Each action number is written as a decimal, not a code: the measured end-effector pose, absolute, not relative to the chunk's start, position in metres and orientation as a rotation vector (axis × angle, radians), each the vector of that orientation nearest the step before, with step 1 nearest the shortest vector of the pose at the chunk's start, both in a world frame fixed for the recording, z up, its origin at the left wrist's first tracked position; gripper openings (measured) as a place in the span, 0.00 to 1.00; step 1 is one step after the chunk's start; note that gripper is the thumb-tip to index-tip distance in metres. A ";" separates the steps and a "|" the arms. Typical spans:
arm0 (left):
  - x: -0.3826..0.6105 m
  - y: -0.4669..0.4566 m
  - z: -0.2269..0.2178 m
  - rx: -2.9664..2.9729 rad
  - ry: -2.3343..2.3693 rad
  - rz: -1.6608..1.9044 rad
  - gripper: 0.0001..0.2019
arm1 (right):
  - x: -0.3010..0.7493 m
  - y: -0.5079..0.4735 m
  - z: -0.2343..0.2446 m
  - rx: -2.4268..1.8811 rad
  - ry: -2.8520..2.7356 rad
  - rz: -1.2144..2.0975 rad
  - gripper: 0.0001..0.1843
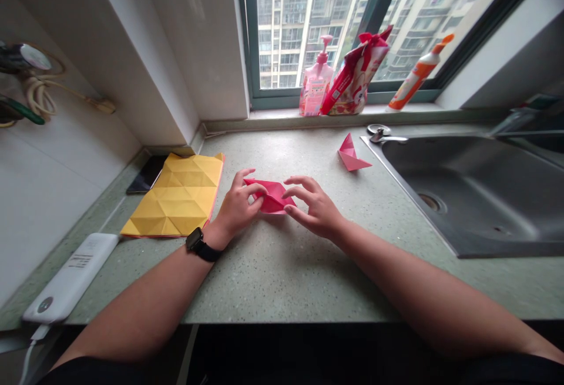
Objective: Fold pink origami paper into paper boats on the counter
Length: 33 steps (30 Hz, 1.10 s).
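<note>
A partly folded piece of pink paper [272, 196] lies on the speckled countertop [282, 267] between my hands. My left hand [238, 206], with a black watch on its wrist, pinches the paper's left edge between thumb and fingers. My right hand [314, 207] presses on the paper's right side with its fingertips, fingers bent. A finished pink paper figure [351, 154] stands further back, to the right, near the sink.
A creased stack of yellow paper [178, 197] lies at the left, with a dark phone [145, 174] behind it and a white power bank [70, 279] in front. A steel sink [476, 197] fills the right. A pink pump bottle [315, 82], a red pouch [355, 76] and an orange bottle [418, 73] stand on the windowsill.
</note>
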<state>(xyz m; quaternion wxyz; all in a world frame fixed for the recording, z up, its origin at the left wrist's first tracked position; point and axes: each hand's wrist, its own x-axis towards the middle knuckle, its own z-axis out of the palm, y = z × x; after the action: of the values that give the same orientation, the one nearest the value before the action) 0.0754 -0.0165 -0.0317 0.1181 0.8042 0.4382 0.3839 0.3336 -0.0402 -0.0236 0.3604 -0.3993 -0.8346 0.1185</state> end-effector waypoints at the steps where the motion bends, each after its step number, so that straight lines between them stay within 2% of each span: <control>1: 0.077 -0.018 -0.032 2.375 1.262 1.130 0.06 | 0.331 -0.041 -0.024 -1.032 -2.122 0.275 0.10; 9: 0.086 -0.031 -0.028 2.572 1.134 1.101 0.04 | 0.324 -0.046 -0.024 -1.094 -2.090 0.061 0.01; 17: 0.087 -0.035 -0.027 2.697 1.080 1.032 0.04 | 0.322 -0.052 -0.023 -1.121 -2.143 0.143 0.05; 19: 0.088 -0.036 -0.027 2.686 1.026 1.027 0.09 | 0.322 -0.053 -0.022 -1.127 -2.148 0.156 0.05; 23: 0.087 -0.038 -0.026 2.597 0.886 1.081 0.31 | 0.326 -0.049 -0.016 -1.162 -2.105 0.209 0.06; 25: 0.085 -0.036 -0.027 2.512 0.846 1.103 0.37 | 0.330 -0.045 -0.014 -1.164 -2.052 0.322 0.06; 29: 0.076 -0.025 -0.032 2.175 0.908 1.209 0.34 | 0.337 -0.037 -0.012 -1.144 -1.882 0.554 0.08; 31: 0.072 -0.022 -0.032 2.066 1.022 1.265 0.34 | 0.338 -0.034 -0.013 -1.144 -1.794 0.561 0.10; 33: 0.071 -0.022 -0.027 2.098 1.083 1.169 0.32 | 0.337 -0.033 -0.013 -1.133 -1.719 0.517 0.11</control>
<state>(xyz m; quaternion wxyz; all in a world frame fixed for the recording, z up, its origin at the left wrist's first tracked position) 0.0715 -0.0220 -0.0274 0.2505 0.7709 0.3980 0.4296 0.3375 -0.0326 -0.0133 0.4878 -0.4662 -0.7068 0.2125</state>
